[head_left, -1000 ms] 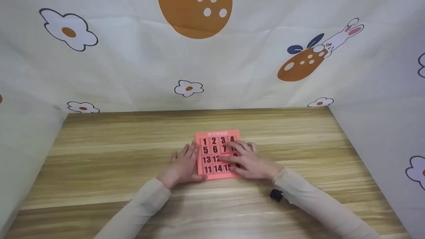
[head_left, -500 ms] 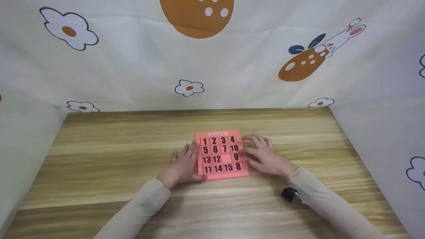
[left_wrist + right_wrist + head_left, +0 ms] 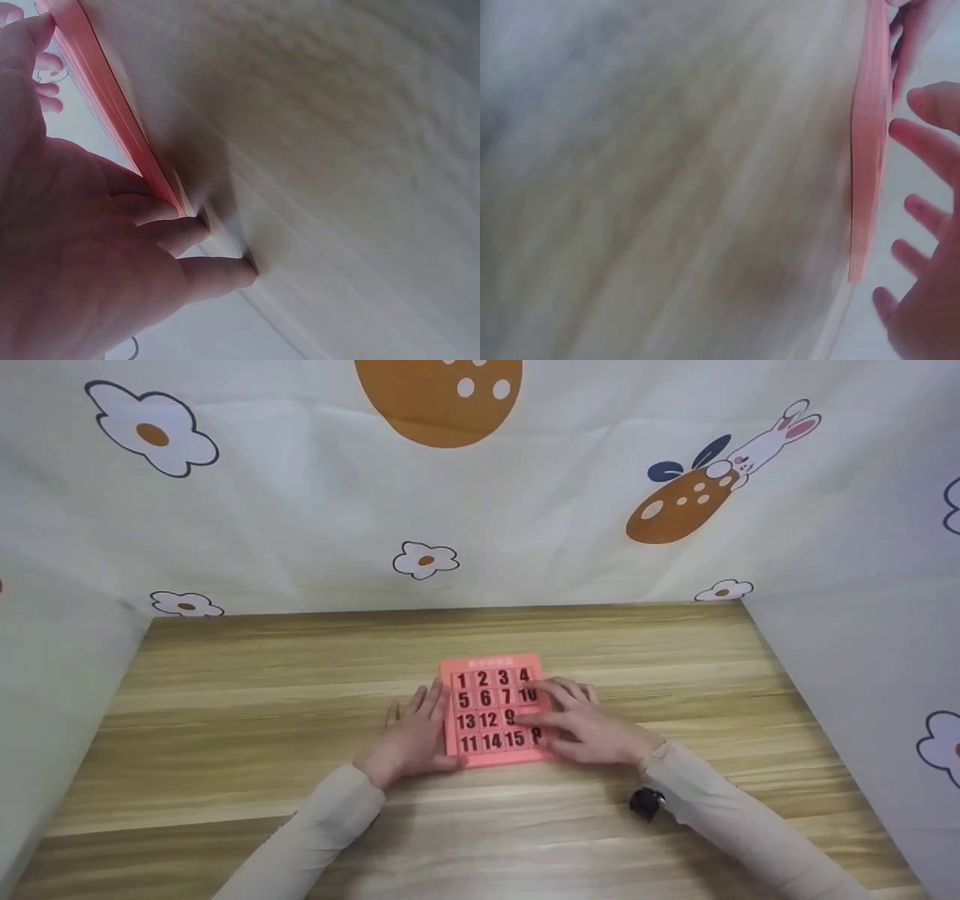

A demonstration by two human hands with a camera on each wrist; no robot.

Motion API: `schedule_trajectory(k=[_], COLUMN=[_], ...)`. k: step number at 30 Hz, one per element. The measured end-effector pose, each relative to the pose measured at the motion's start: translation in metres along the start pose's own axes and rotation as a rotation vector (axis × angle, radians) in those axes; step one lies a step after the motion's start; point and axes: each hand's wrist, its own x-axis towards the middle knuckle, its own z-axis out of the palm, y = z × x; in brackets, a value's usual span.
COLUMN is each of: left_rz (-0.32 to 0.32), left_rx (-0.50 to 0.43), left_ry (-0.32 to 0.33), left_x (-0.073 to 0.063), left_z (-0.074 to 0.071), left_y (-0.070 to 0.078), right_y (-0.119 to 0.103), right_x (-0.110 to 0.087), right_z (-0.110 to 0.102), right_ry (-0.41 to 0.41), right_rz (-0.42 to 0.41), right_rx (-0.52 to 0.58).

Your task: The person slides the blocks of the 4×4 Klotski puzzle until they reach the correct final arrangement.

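A coral-pink sliding number puzzle (image 3: 459,665) lies flat on the wooden table, its black-numbered tiles facing up. Along its left edge rests my left hand (image 3: 405,742), fingers extended and thumb at the near left corner. In the left wrist view, the fingers (image 3: 217,277) touch the puzzle's side and the tabletop. Over the right side, my right hand (image 3: 596,731) reaches in with spread fingers. Its index fingertip touches the 9 tile (image 3: 508,716), in the third row beside the 12 tile (image 3: 488,720). That hand partly covers the 8 tile (image 3: 535,735) and the slot right of the 9.
The wood-grain table (image 3: 262,697) surrounds the puzzle. A pale fabric backdrop (image 3: 315,510) with flowers and a rabbit stands behind and at both sides. A small black object (image 3: 645,804) hangs by the right sleeve (image 3: 720,802).
The right hand drew back to the puzzle's right edge, then came in again. The 9 tile has slid left from the right column into the gap beside the 12. The left hand stays put.
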Motion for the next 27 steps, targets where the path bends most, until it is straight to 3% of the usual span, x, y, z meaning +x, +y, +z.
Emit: schedule_trajectory(k=[4,7,18,27], left_rz=[0.003,0.004,0.001,0.003], left_rx=[-0.011,-0.014,-0.015,-0.011], left_ry=[0.012,0.013,0.008,0.013], left_x=[0.001,0.001,0.000,0.000], left_z=[0.001,0.001,0.002,0.001], left_y=[-0.001,-0.002,-0.002,-0.002], right_y=[0.006,0.009,0.007,-0.005], right_x=[-0.005,-0.009,-0.004,0.003], right_z=[-0.003,-0.004,-0.006,-0.002], right_ry=[0.069,0.077,0.101,-0.019], right_rz=[-0.083,-0.109,-0.012,-0.133], right_rx=[0.079,0.117,-0.007,0.025])
